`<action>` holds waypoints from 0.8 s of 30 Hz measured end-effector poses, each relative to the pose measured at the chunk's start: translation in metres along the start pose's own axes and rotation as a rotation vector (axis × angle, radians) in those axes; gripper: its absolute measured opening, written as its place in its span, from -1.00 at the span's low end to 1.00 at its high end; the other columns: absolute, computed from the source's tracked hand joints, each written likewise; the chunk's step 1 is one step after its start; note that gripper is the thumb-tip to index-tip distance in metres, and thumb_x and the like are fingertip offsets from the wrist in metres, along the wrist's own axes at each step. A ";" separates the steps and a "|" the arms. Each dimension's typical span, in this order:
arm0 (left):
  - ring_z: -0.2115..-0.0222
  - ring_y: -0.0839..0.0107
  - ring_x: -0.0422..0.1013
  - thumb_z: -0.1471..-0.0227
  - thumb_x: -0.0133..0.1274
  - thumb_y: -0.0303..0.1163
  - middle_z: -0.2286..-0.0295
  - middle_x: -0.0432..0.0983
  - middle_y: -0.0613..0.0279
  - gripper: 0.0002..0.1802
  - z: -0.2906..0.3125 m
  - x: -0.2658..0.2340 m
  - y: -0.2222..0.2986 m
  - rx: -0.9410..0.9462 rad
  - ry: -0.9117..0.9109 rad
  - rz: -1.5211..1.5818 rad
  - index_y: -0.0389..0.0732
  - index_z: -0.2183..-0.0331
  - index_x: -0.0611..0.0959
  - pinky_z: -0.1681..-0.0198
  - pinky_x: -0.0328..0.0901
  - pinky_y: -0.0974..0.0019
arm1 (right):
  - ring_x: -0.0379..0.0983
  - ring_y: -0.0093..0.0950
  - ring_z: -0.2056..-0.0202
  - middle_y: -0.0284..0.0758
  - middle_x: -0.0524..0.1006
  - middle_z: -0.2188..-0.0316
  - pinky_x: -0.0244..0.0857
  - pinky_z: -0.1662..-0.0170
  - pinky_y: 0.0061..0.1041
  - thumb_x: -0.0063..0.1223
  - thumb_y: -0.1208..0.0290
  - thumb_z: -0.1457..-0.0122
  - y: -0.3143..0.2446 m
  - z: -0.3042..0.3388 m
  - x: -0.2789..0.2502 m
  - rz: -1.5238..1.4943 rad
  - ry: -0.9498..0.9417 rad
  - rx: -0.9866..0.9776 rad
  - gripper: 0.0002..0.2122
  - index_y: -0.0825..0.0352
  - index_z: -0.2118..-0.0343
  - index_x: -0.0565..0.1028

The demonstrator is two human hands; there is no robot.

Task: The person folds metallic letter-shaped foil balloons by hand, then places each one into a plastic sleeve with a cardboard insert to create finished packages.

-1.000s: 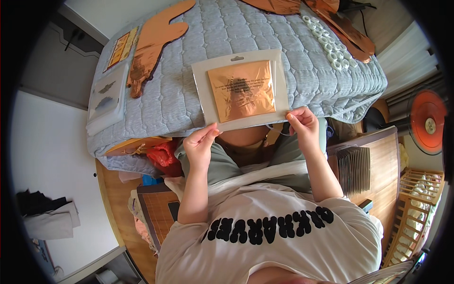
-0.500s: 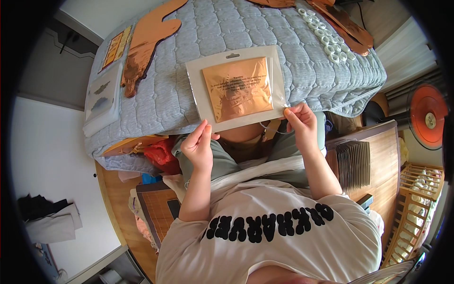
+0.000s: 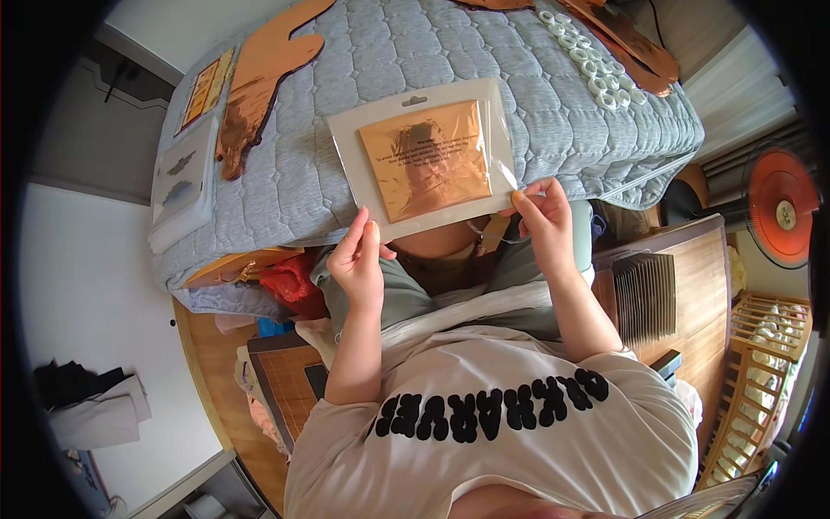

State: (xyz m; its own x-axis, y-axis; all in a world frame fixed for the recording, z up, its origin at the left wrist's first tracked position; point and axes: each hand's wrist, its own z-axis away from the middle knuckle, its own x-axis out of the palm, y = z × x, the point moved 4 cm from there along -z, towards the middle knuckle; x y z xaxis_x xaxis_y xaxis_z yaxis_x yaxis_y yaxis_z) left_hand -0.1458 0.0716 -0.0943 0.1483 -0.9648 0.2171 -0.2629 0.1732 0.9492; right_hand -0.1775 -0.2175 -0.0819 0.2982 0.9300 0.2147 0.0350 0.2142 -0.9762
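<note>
A clear plastic package [image 3: 349,143] with a pale backing and a hang hole is held up in front of the bed's edge. Inside it lies a folded square of shiny copper-coloured foil [image 3: 428,164] behind small dark print. My left hand [image 3: 360,270] pinches the package's lower left corner between thumb and fingers. At the lower right corner, my right hand [image 3: 546,223] grips it the same way. A thin clear strip [image 3: 493,233] hangs below the package, close to my right hand.
On the quilted grey-blue bed [image 3: 285,182] lie a flat copper foil shape [image 3: 264,82], a stack of clear packets [image 3: 183,186], several white rings [image 3: 598,65] and more copper foil [image 3: 635,52]. A red fan [image 3: 782,208] and wooden board [image 3: 700,277] stand at right.
The package has shifted slightly left and up, with both hands still on its lower corners. My right hand has moved a little the same way.
</note>
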 end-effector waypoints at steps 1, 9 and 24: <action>0.60 0.65 0.42 -0.23 0.11 -0.56 0.46 0.56 0.38 -0.71 0.000 -0.001 -0.002 -0.001 0.000 0.000 -0.32 0.02 0.68 0.55 0.44 0.52 | 0.40 -0.76 0.56 -0.30 0.65 0.48 0.17 0.53 -0.77 0.07 0.48 -0.34 -0.001 0.001 0.001 0.001 0.000 0.001 -0.94 0.30 0.24 0.42; 0.62 0.67 0.36 -0.25 0.03 -0.58 0.49 0.49 0.43 -0.67 -0.004 -0.011 -0.014 0.031 -0.024 0.013 -0.30 -0.03 0.65 0.58 0.46 0.49 | 0.52 -0.74 0.43 -0.41 0.64 0.38 0.18 0.52 -0.77 0.05 0.44 -0.36 0.008 0.000 0.000 0.041 -0.012 0.038 -0.88 0.36 0.16 0.53; 0.07 0.30 0.49 -0.30 0.01 -0.43 0.05 0.56 0.05 -0.60 0.069 -0.202 -0.027 -0.018 0.109 -0.627 -0.30 -0.14 0.50 -0.06 0.32 0.27 | 0.24 -0.79 0.61 -0.52 0.43 0.63 0.14 0.52 -0.71 -0.02 0.42 -0.40 -0.001 0.007 -0.009 0.085 0.067 0.050 -0.89 0.33 0.20 0.51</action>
State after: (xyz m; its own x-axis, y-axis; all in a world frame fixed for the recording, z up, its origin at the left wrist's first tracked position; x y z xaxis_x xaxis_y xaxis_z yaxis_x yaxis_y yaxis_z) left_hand -0.2349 0.2483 -0.1795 0.3649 -0.8586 -0.3601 -0.0783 -0.4137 0.9070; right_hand -0.1869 -0.2242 -0.0823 0.3608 0.9239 0.1274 -0.0398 0.1517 -0.9876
